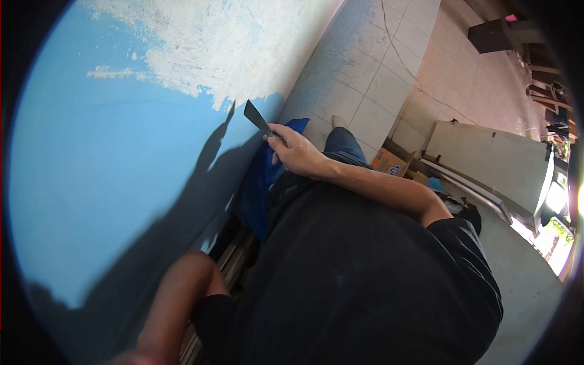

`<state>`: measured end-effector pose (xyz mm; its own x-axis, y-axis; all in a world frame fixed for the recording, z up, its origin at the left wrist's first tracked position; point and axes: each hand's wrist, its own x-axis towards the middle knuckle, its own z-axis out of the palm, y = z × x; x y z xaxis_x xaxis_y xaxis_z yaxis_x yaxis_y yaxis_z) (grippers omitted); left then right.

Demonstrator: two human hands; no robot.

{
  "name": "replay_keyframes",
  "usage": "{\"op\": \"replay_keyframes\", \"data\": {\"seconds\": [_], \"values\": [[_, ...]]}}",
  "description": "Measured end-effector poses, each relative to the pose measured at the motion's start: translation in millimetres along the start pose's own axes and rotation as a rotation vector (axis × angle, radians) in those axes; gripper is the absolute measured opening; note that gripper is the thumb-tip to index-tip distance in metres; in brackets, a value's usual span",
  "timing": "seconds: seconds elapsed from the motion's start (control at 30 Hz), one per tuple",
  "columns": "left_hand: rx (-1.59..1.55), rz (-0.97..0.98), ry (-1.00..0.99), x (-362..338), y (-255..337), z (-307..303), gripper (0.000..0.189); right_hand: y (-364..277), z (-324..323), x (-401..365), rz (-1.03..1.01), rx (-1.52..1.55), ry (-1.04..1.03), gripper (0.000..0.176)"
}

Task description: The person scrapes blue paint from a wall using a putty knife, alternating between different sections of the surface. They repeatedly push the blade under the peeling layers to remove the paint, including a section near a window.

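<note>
My right hand (297,149) is closed around the handle of a putty knife (256,117). Its dark flat blade points up toward the wall, and its shadow falls beside it on the blue paint. A small gap seems to lie between the blade and the wall (109,164). Higher up, a large patch (201,48) is scraped to whitish plaster with ragged edges. Pale flecks dot my right hand and forearm. My left arm bends down at the lower left; only a blurred bit of my left hand (139,358) shows at the bottom edge, fingers hidden.
Blue flakes and dust (331,67) lie along the tiled floor by the wall. A thin cable (392,45) runs across the tiles. Blue cloth (258,188) hangs beside my body. Further right are a cardboard box (389,163) and a large pale panel (486,155).
</note>
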<state>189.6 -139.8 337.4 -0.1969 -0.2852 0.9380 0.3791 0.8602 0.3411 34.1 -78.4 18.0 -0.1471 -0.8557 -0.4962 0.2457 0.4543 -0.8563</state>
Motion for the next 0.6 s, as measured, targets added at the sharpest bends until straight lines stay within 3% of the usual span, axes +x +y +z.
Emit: {"op": "replay_keyframes", "data": {"seconds": [0.1,0.17,0.23,0.3,0.4,0.6], "values": [[0.246,0.034,-0.007,-27.4,-8.8,-57.0,0.048,-12.5,10.2,9.0,-0.130,0.017,0.060,0.043],[0.402,0.201,0.250,-49.4,-40.9,-50.1,0.047,-1.4,20.3,27.3,-0.293,-0.047,0.167,0.045],[1.062,0.271,-0.065,-65.2,-46.6,-81.9,0.034,-5.4,25.5,23.9,-0.281,-0.074,0.164,0.045],[1.237,0.435,-0.165,-80.8,-59.8,-78.3,0.026,-5.1,25.4,17.0,-0.238,-0.044,0.182,0.046],[1.198,0.540,-0.233,-87.6,-67.7,-81.6,0.018,-15.5,5.6,16.1,-0.153,0.097,0.124,0.046],[1.280,0.662,-0.317,-90.4,-82.4,-74.9,0.028,-36.1,-3.0,11.7,0.013,0.217,0.055,0.046]]}}
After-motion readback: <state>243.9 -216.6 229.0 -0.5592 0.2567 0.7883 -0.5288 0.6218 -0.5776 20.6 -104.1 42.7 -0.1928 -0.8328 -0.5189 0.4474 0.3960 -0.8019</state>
